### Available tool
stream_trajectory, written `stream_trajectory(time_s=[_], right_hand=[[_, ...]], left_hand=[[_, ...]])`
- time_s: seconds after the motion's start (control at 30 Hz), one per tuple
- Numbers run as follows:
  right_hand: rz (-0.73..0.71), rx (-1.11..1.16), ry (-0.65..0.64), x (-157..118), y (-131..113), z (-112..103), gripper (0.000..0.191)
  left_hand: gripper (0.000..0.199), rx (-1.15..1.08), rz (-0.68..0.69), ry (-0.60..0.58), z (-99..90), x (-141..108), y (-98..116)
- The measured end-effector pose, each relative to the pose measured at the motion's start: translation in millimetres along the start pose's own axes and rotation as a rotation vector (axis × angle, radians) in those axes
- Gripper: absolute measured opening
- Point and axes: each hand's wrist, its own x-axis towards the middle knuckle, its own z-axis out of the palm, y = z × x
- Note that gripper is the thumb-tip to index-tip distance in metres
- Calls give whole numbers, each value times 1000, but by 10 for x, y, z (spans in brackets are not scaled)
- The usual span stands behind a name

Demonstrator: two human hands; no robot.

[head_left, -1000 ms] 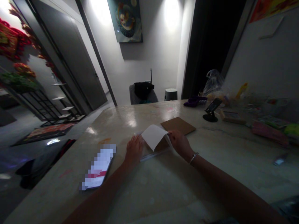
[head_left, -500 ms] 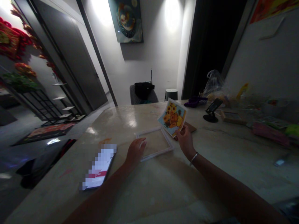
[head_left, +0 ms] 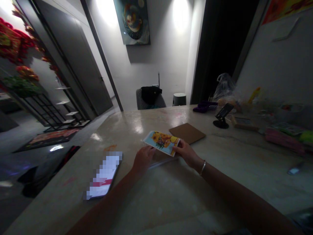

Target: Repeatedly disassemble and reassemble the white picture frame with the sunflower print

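A sunflower picture card (head_left: 161,142) with a pale border is pinched at its right end by my right hand (head_left: 187,152), which wears a silver bangle. The card lies low and slightly tilted over a clear or whitish photo frame (head_left: 163,163), covering most of it. Only the frame's near edge shows well. My left hand (head_left: 143,158) is closed on the frame's left side, its fingertips close to the card's lower left edge; whether they touch the card I cannot tell. Just beyond the card, a brown backing board (head_left: 188,132) lies flat on the table.
To the left on the marble table (head_left: 158,202) lies a phone (head_left: 104,178) with a lit screen. At the right stand a black phone stand (head_left: 222,117), a small wooden frame (head_left: 243,123), a purple item (head_left: 204,106) and plastic bags. A chair (head_left: 150,98) stands beyond the far edge.
My right hand has brought the card down and left, from upright beside the frame to nearly flat over it. The brown board is now uncovered. My left hand has barely moved.
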Motion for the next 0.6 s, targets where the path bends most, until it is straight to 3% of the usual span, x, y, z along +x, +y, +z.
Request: stream_trajectory(time_s=[0.2, 0.27, 0.33, 0.47, 0.6], right_hand=[[-4, -101, -256, -107, -36, 93, 46], [16, -117, -286, -106, -33, 78, 42], [38, -103, -225, -80, -27, 38, 38], [1, -88, 49, 22, -23, -91, 36], [-82, -219, 132, 131, 15, -207, 30]], left_hand=[[36, -388, -219, 78, 10, 18, 42], [35, -462, -267, 106, 13, 39, 19], [34, -484, -290, 114, 7, 62, -25], [30, -480, -242, 89, -40, 99, -127], [33, -468, -225, 98, -85, 116, -175]])
